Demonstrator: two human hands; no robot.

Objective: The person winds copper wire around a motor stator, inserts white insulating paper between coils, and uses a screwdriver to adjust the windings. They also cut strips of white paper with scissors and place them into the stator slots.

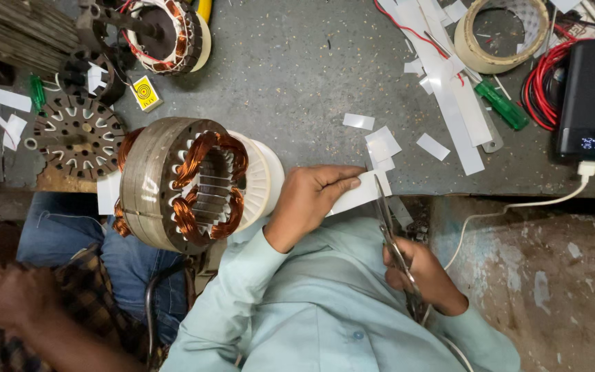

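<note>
Pinched in the left hand (311, 200), a white paper strip (359, 193) sticks out over the grey surface (297, 83) edge; the right hand (425, 275) grips steel scissors (390, 231), blades parted at the strip. Just beside sits a copper-wound metal stator (180, 182).

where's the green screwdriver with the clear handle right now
In the head view the green screwdriver lies at upper right on the grey bench, between the long white paper strips and the red wires, below the tape roll.
</note>
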